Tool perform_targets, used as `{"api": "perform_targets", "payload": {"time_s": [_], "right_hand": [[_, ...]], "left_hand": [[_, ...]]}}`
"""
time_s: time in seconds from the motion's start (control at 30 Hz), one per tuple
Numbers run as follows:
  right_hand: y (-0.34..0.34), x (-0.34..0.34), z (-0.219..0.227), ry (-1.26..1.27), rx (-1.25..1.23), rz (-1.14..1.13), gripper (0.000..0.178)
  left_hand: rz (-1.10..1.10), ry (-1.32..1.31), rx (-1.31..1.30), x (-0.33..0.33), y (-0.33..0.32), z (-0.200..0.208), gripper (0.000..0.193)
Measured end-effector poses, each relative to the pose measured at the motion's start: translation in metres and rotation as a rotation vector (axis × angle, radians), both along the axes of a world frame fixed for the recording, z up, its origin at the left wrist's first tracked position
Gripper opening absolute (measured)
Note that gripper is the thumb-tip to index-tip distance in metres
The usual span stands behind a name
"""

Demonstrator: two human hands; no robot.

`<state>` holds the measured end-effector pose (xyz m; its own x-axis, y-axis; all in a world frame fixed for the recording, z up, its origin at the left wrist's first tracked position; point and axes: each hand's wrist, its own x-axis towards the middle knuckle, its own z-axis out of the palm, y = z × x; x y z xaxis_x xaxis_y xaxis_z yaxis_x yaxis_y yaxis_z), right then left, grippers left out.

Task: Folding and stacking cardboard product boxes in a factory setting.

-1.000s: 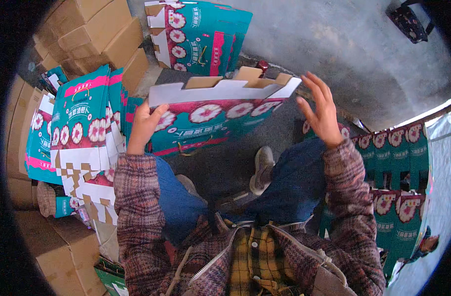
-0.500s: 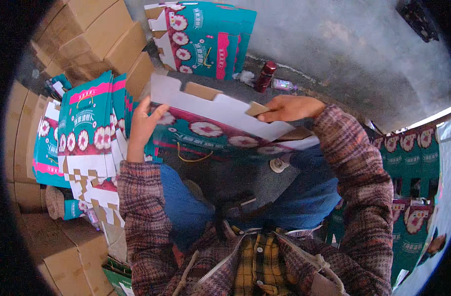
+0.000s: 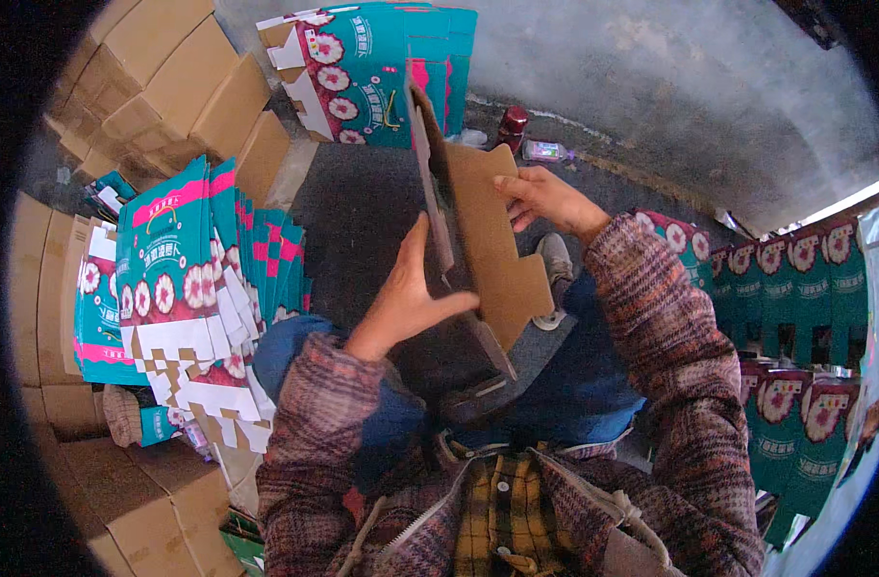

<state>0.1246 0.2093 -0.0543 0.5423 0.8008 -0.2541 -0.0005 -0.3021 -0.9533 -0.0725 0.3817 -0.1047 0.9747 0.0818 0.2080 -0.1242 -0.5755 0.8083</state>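
I hold a flat printed carton (image 3: 488, 245) upright over my lap, its brown cardboard inside facing me. My left hand (image 3: 406, 298) grips its near left edge, thumb over the board. Fingers of my right hand (image 3: 545, 202) curl on the upper right flap. The carton's teal and pink flowered outside is mostly hidden. Both arms wear plaid sleeves.
A leaning stack of flat teal flowered cartons (image 3: 180, 288) stands to my left. More such cartons (image 3: 382, 67) stand ahead, and folded ones (image 3: 805, 317) line the right. Plain brown boxes (image 3: 161, 87) pile at the upper left. A dark red bottle (image 3: 512, 125) sits on the grey floor.
The carton has swung from lying wide across in front of me to standing on edge. My right hand moved left onto its flap, and my left hand shifted toward the middle.
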Motion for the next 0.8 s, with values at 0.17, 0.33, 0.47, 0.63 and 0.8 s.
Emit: {"api": "perform_targets", "payload": {"time_s": [0.17,0.33,0.47,0.63,0.8], "right_hand": [[0.022,-0.007,-0.013,-0.078,-0.064,-0.008,0.043],[0.007,0.033,-0.019,-0.249,-0.145,-0.083,0.039],[-0.024,0.086,-0.022,-0.486,-0.319,-0.180,0.038],[-0.043,0.124,-0.044,-0.574,-0.256,-0.344,0.036],[-0.011,0.084,-0.021,-0.765,-0.285,-0.341,0.038]], "left_hand": [[0.278,-0.099,0.098,0.027,-0.004,-0.018,0.080],[0.250,-0.128,0.057,0.031,-0.006,-0.026,0.061],[0.148,-0.200,0.369,0.006,-0.005,-0.013,0.063],[-0.041,0.098,0.389,-0.015,-0.004,-0.011,0.075],[-0.129,0.079,0.520,-0.018,0.003,0.003,0.088]]}}
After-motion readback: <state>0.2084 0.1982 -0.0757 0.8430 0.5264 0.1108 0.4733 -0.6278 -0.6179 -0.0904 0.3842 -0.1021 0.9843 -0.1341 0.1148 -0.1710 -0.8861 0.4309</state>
